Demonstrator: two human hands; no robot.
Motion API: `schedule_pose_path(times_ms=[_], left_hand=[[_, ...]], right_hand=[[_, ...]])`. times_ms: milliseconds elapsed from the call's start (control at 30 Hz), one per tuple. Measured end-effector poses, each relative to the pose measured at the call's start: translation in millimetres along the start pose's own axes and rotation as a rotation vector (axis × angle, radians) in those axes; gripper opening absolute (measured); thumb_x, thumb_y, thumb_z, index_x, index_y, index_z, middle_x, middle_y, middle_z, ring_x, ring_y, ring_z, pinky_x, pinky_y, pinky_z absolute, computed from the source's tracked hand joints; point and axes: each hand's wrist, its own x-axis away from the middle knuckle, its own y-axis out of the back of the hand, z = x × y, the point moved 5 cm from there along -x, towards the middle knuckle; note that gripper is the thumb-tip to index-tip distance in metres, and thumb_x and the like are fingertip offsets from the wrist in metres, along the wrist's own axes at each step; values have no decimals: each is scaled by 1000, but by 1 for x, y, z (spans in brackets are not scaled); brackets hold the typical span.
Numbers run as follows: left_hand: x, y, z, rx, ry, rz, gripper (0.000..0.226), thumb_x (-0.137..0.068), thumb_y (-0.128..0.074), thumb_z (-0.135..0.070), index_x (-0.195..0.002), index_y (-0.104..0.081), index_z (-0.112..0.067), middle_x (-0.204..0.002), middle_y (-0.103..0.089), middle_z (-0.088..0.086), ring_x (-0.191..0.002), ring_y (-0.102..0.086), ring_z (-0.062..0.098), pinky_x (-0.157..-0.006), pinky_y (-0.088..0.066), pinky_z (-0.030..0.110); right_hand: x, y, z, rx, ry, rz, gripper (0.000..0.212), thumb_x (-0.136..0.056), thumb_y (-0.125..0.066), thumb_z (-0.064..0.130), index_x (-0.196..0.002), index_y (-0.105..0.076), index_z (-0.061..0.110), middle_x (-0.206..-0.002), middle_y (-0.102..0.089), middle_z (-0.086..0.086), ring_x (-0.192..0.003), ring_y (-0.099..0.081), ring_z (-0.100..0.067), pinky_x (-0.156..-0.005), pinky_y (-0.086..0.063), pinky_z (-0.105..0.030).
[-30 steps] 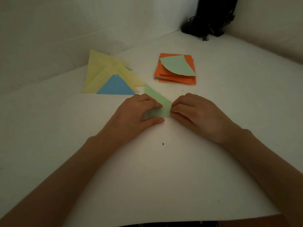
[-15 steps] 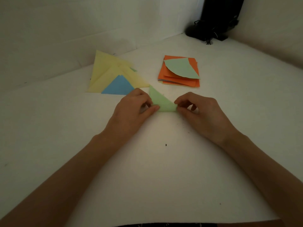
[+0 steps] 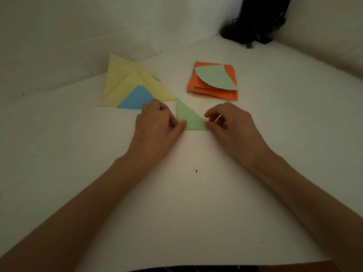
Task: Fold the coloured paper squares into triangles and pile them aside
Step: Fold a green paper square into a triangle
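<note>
A green paper triangle (image 3: 189, 118) lies folded on the white table (image 3: 186, 203) between my hands. My left hand (image 3: 157, 124) pinches its left corner with thumb and curled fingers. My right hand (image 3: 231, 124) pinches its right corner the same way. Behind my left hand lies a pile of folded triangles (image 3: 129, 85), yellow ones with a blue one in front. Further right sits the stack of orange paper squares (image 3: 214, 91), with a curled green sheet (image 3: 216, 77) on top.
White walls close in on the table at the left and back. A black stand with cables (image 3: 255, 22) occupies the far right corner. The table's front edge runs along the bottom of the view.
My hands shifted apart from the middle of the green paper to its two corners, uncovering the folded triangle. The piles have not moved.
</note>
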Motion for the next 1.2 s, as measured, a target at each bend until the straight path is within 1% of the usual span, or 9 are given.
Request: schedule_pose_path(times_ms=[133, 267, 333, 400, 500, 667, 867, 1133, 1200], left_hand=[[0, -1, -1, -67, 32, -3, 21, -90, -60, -32, -76, -51, -19, -103, -42, 2, -105, -41, 23, -82, -30, 28], [0, -1, 0, -145, -1, -15, 16, -91, -57, -29, -97, -51, -16, -111, -47, 8, -103, -41, 26, -78, -25, 28], [2, -1, -6, -142, -142, -26, 16, -91, -56, -15, -106, -59, -17, -111, -51, 8, -100, -42, 25, -77, -22, 27], [6, -3, -17, -184, -395, -8, 40, -77, -52, 5, -105, -69, -18, -104, -60, 6, -93, -42, 21, -74, -17, 23], [10, -6, -24, -270, -560, 75, 54, -65, -38, 6, -104, -72, -12, -96, -65, 6, -85, -44, 18, -67, -17, 25], [20, -6, -31, -365, -520, 107, 50, -79, -31, -19, -107, -71, -9, -92, -65, 7, -74, -61, 28, -67, -43, 31], [28, -9, -33, -407, -451, 148, 49, -89, -32, -37, -126, -60, -23, -99, -58, 6, -81, -53, 25, -69, -38, 32], [31, 15, -18, -430, -433, 82, 42, -90, -39, -31, -93, -73, -8, -103, -70, 7, -89, -65, 28, -90, -43, 39], [36, 14, -19, -416, -463, 58, 41, -91, -40, -30, -98, -71, -6, -110, -69, 9, -94, -65, 28, -92, -40, 37]], right_hand=[[-2, -1, -1, 108, 0, 49, 15, -92, -57, 20, -104, -65, 16, -95, -49, 3, -90, -45, -14, -76, -33, -18], [-3, 3, -8, 106, -83, 108, 13, -93, -55, 32, -103, -63, 30, -96, -45, 7, -97, -35, -13, -81, -28, -27], [-4, 3, -9, 103, -96, 125, 12, -93, -54, 35, -103, -61, 34, -96, -43, 8, -96, -33, -12, -79, -22, -25], [-4, 3, -9, 118, -101, 136, 11, -93, -54, 36, -102, -60, 36, -96, -42, 9, -96, -32, -11, -79, -21, -25], [-5, 3, -11, 94, -141, 144, 8, -93, -53, 35, -98, -58, 40, -97, -43, 8, -98, -32, -12, -82, -21, -27], [-3, 0, -7, 173, -110, 134, 18, -98, -45, 32, -110, -57, 37, -101, -40, 8, -104, -32, -14, -86, -20, -27], [-3, 0, -7, 187, -93, 174, 21, -99, -42, 31, -114, -54, 36, -104, -39, 8, -111, -34, -17, -89, -21, -27], [-3, -1, -7, 186, -93, 160, 21, -98, -43, 31, -114, -56, 36, -102, -39, 8, -109, -34, -17, -87, -22, -28], [-3, 0, -6, 174, -92, 155, 20, -98, -45, 30, -113, -57, 36, -102, -39, 8, -109, -34, -18, -88, -22, -28]])
